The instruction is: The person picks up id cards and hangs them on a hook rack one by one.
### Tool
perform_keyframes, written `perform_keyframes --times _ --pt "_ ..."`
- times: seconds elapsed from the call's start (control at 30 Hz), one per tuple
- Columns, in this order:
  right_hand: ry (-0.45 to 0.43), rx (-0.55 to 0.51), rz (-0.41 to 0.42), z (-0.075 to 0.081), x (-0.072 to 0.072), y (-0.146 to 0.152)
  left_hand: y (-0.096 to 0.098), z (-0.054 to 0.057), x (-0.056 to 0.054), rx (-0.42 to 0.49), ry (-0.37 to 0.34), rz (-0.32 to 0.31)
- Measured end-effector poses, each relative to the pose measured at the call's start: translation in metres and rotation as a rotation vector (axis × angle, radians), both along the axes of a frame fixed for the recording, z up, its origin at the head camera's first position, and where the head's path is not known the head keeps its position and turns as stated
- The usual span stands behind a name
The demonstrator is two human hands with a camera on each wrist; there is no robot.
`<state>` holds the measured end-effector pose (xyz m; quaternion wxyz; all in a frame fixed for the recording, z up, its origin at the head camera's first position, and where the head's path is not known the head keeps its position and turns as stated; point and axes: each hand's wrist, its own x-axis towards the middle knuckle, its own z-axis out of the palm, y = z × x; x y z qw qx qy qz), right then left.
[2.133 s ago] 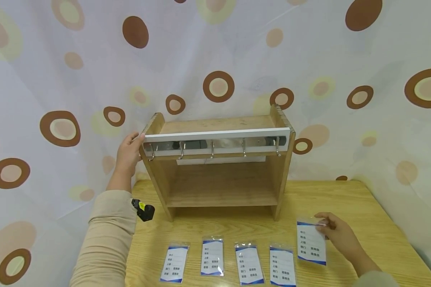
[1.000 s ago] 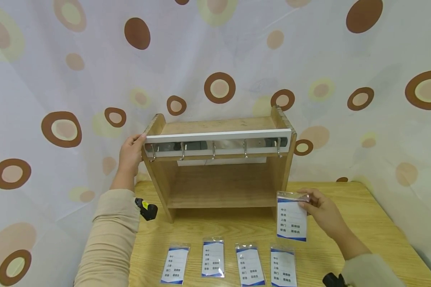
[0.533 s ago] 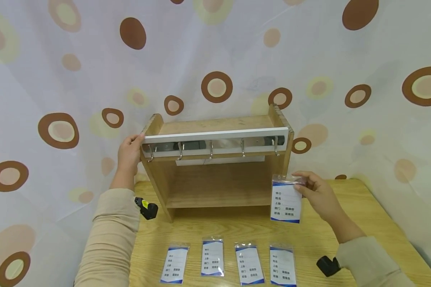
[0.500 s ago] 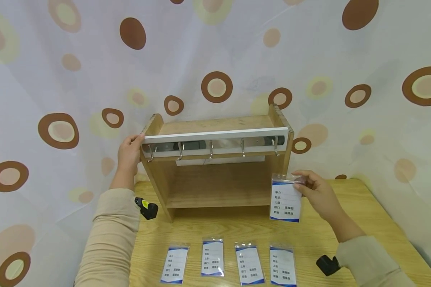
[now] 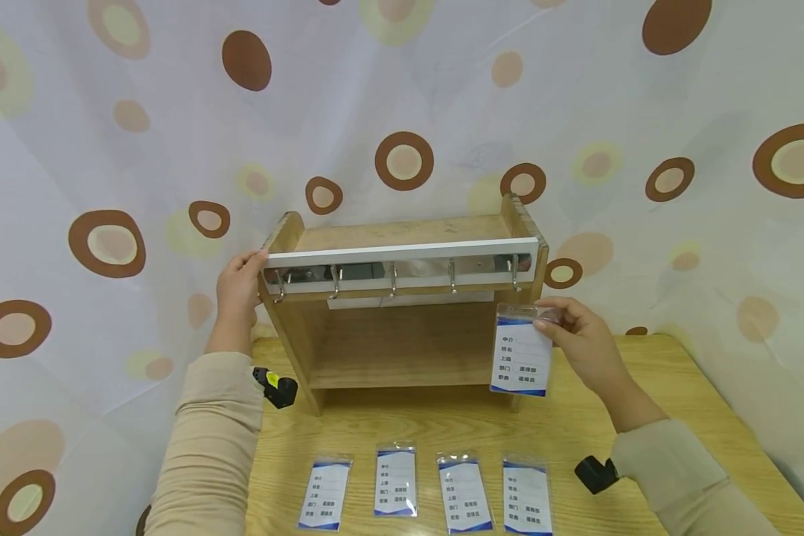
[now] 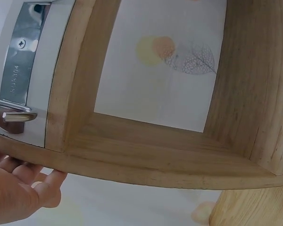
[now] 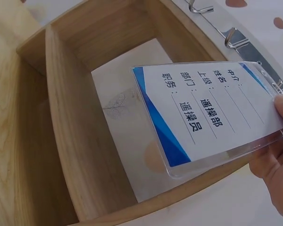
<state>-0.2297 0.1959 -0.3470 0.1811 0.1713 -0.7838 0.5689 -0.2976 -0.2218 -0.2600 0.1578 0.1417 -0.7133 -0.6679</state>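
Note:
At its upper left front corner, my left hand [image 5: 238, 286] holds the wooden shelf [image 5: 415, 346]; bent fingers touch the outer side panel in the left wrist view. A white rail with a metal strip and several hooks [image 5: 393, 279] runs across the shelf's top front. My right hand [image 5: 584, 339] pinches a clear badge holder [image 5: 521, 357] by its upper right corner, thumb in front. The badge hangs upright before the shelf's right side, below and apart from the rightmost hook [image 5: 515, 274]. The right wrist view shows its printed white card with blue corners.
Several more badge holders [image 5: 396, 480] lie in a row on the wooden table [image 5: 643, 417] in front of the shelf. Behind stands a curtain [image 5: 469, 112] patterned with brown circles. Small black cameras sit at both wrists.
My right hand has lifted the badge holder from the table's right side, up and leftward to the shelf's right front. My left hand stays at the shelf corner.

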Motion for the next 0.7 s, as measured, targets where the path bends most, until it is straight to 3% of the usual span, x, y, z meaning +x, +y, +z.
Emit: perform_keyframes --times 0.3,0.7 --pt "0.02 -0.088 0.015 0.009 -0.007 -0.008 -0.002 0.0 0.001 0.025 0.007 0.011" --pt "0.037 -0.125 0.028 0.017 -0.014 -0.011 0.0 -0.004 0.0 0.058 0.031 0.019"
